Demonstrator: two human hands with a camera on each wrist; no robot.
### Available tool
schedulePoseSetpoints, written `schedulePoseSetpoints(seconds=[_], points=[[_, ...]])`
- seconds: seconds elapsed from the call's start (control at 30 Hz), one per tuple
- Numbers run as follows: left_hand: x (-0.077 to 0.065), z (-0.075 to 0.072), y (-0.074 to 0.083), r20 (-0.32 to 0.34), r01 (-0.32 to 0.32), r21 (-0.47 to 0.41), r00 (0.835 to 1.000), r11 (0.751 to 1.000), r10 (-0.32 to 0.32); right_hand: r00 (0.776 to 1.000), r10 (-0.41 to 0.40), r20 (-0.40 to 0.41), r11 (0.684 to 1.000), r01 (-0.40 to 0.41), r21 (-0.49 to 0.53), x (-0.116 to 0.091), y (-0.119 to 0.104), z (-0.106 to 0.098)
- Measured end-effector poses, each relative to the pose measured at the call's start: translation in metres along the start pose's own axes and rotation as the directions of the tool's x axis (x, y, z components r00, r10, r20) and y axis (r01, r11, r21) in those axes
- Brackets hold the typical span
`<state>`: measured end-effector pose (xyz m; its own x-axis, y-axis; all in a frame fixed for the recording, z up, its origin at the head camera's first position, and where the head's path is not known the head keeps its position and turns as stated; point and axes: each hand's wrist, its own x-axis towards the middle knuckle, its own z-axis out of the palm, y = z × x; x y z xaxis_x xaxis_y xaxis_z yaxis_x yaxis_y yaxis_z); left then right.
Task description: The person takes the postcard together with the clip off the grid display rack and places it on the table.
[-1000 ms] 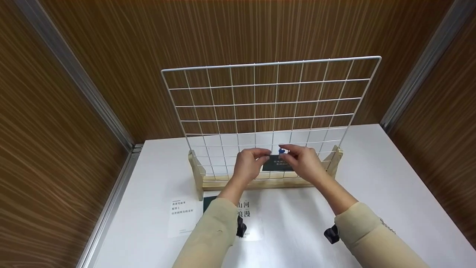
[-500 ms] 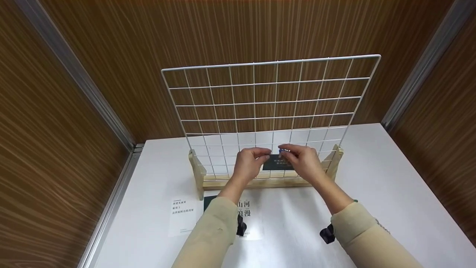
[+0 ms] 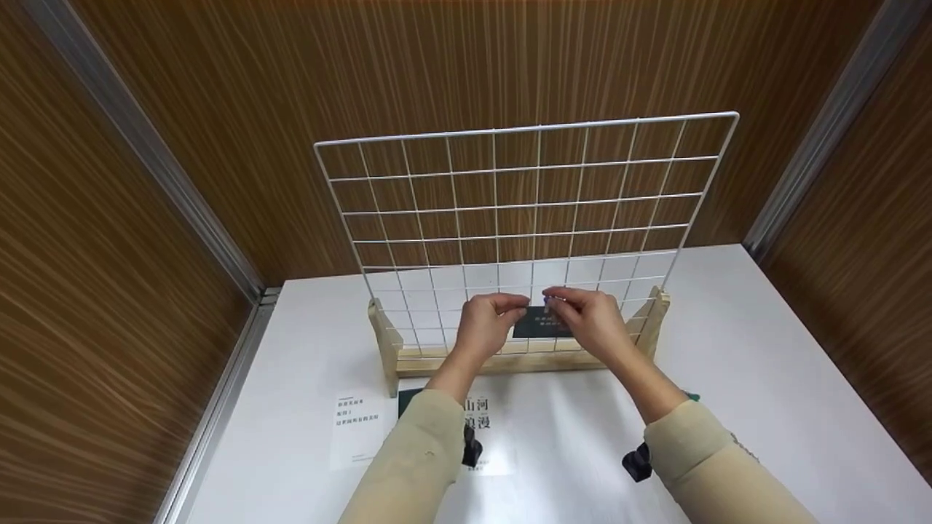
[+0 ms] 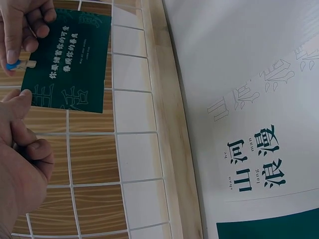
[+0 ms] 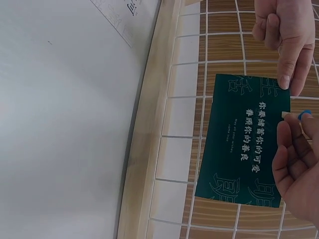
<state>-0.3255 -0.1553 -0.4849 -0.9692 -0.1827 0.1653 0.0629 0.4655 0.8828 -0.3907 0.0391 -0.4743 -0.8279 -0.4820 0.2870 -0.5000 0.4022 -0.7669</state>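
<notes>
A dark green card [image 3: 535, 322] with light lettering is held up against the lower part of a white wire grid [image 3: 517, 200]. My left hand [image 3: 484, 324] pinches the card's upper left corner between thumb and forefinger. At the middle of the top edge, my right hand [image 3: 593, 320] pinches a small wooden clothespin [image 4: 30, 63] with a blue piece [image 5: 304, 114] on its end. The clothespin's tip overlaps the card's edge in the left wrist view. Part of the clothespin is hidden behind the right fingers.
The grid stands in a wooden base [image 3: 524, 362] on a white table [image 3: 728, 349]. In front of it lie a white card with small print [image 3: 357, 429] and a white card with large dark characters [image 3: 484, 451], beside a green card edge [image 3: 409, 399]. Wood-grain panels [image 3: 466, 58] enclose the table.
The blue end of the clothespin has become less visible between the right fingers. The right forearm has shifted slightly left. My left hand keeps its pinch on the card.
</notes>
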Motion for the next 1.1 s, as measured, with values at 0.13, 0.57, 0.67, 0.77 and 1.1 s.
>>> schedulePoseSetpoints(seconds=[0.13,0.57,0.67,0.77,1.1], points=[[-0.0003,0.0002,0.0002,0.000,0.001,0.001,1.000,1.000,-0.001,1.000,-0.005,-0.004,1.000,0.005,-0.002,0.0001,0.0014,0.0015],[0.0022,0.0017,0.0001,-0.010,-0.015,0.014,1.000,1.000,0.016,1.000,-0.014,-0.007,1.000,0.014,0.001,0.0005,0.0011,0.0006],[0.0020,0.0013,-0.0005,-0.012,-0.012,0.007,1.000,1.000,0.012,1.000,-0.016,-0.007,1.000,0.016,-0.003,0.0007,0.0007,0.0015],[0.0015,0.0008,-0.0011,-0.011,-0.014,-0.005,1.000,1.000,0.014,0.999,-0.033,-0.013,0.999,0.032,-0.021,0.0010,0.0016,0.0031],[0.0017,0.0028,0.0001,-0.008,-0.015,-0.001,1.000,1.000,0.015,0.999,-0.047,-0.025,0.998,0.046,-0.042,0.0011,0.0068,0.0044]])
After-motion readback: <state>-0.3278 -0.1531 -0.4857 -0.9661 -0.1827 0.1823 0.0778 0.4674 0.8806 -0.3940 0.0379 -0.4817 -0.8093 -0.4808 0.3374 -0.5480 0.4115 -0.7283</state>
